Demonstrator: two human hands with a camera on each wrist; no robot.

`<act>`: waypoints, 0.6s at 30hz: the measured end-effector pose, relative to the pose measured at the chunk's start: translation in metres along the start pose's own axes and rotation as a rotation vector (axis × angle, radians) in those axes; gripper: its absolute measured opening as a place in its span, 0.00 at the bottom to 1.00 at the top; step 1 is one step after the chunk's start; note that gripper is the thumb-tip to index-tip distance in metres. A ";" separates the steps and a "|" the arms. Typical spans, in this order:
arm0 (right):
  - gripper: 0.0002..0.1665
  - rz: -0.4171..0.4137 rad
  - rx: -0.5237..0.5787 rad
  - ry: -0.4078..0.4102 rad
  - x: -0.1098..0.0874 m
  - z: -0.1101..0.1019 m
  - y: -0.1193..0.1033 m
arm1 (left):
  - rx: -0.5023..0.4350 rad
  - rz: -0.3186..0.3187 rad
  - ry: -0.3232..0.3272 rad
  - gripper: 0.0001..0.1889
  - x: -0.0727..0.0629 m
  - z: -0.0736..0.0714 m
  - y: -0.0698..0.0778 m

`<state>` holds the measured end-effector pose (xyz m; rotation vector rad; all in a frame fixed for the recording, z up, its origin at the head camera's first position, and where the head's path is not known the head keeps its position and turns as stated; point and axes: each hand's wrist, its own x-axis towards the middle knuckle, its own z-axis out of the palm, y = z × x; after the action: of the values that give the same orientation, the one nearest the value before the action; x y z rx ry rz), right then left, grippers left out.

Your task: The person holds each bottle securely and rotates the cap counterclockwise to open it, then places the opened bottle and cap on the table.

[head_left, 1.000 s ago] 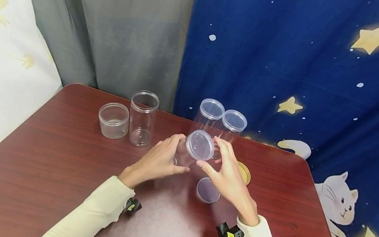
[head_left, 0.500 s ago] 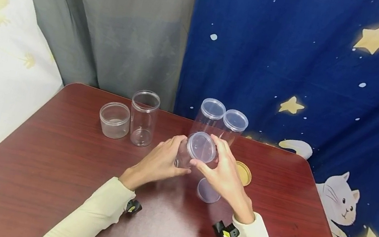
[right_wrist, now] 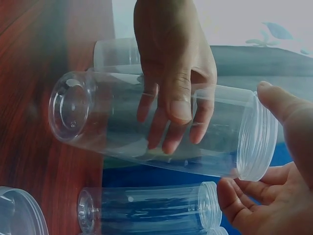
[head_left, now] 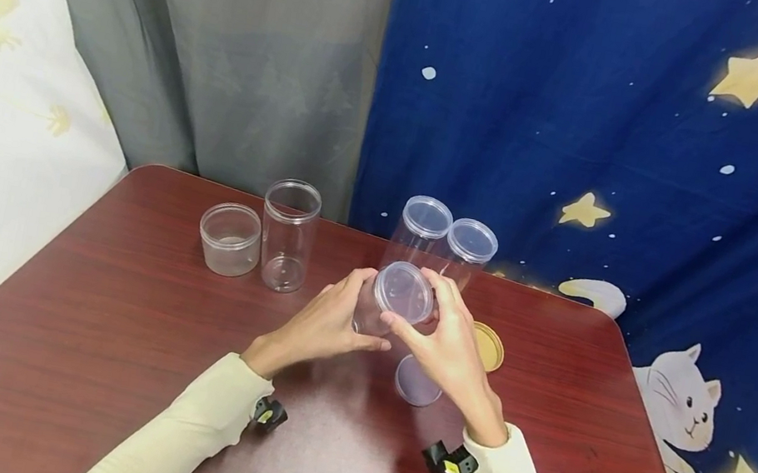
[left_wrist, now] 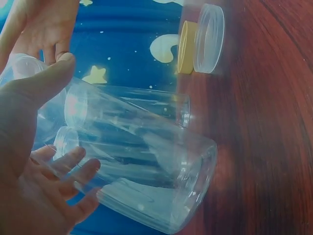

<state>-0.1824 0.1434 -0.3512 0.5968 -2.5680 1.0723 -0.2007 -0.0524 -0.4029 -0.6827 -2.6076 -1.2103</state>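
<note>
A tall clear plastic jar (right_wrist: 117,117) is held tilted above the table, its lidded top leaning toward the right hand. My left hand (head_left: 318,323) grips the jar's side, the thumb on one face and the fingers spread round the other, as the right wrist view shows. On the jar's mouth sits a clear screw lid (head_left: 405,292), and my right hand (head_left: 447,342) grips it by the rim between thumb and fingers. Below the right hand a loose clear lid (head_left: 417,383) lies on the table, with a gold lid (head_left: 489,347) beyond it, partly hidden by that hand.
Two tall lidded jars, one (head_left: 427,217) beside another (head_left: 473,241), stand behind the hands. To the left are an uncovered tall jar (head_left: 286,245) and a short wide jar (head_left: 229,244). Curtains (head_left: 464,99) hang behind the reddish-brown table (head_left: 99,356).
My right hand has shifted slightly left, its thumb and fingers moving round the lid's rim. The left hand has stayed nearly in place on the jar.
</note>
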 end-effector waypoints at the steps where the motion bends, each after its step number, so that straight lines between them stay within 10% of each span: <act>1: 0.44 -0.001 0.000 -0.004 0.000 0.000 0.000 | 0.000 0.005 0.004 0.49 0.000 0.000 0.000; 18: 0.46 0.028 0.040 -0.125 -0.001 -0.008 0.002 | 0.049 0.034 -0.008 0.47 -0.002 -0.001 -0.002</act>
<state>-0.1812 0.1512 -0.3472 0.6600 -2.6745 1.1315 -0.1998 -0.0548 -0.4041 -0.7206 -2.6119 -1.1329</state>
